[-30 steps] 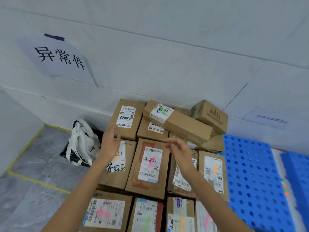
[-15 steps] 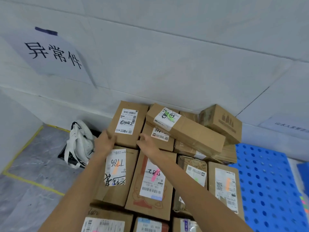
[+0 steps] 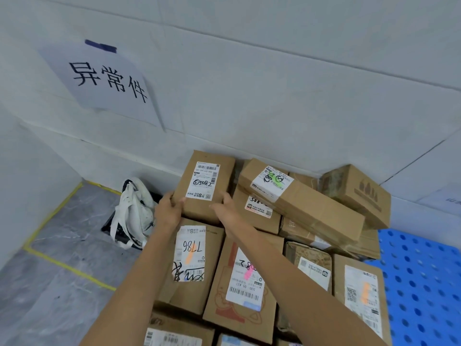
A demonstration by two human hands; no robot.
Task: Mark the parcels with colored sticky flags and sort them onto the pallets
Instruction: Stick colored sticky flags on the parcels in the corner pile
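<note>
Looking down from the head camera, I see a heap of brown cardboard boxes packed against a pale wall (image 3: 274,96). Both bare arms reach to the far row, where the hands hold one parcel (image 3: 203,171) with a white shipping label, its far end close to the wall. The left hand (image 3: 168,211) grips its near left corner, thumb on the top face and fingers wrapped round the side. The right hand (image 3: 228,211) clamps the near right corner, fingers curled against that side. Crowding it just to the right is a long box (image 3: 311,208) with a green flag (image 3: 275,178) on its label, lying tilted across lower boxes. Nearer, under my arms, a box marked 7786 (image 3: 199,295) carries an orange flag (image 3: 189,257), and the box beside it (image 3: 224,308) a pink flag (image 3: 249,272). A blue pallet (image 3: 421,283) with round holes shows at the right. On the grey floor (image 3: 62,295) to the left, a white bag (image 3: 134,216) slumps just beside the heap, inside a border of yellow tape (image 3: 67,268). A paper sign (image 3: 104,78) with black characters is taped to the wall at the far left.
</note>
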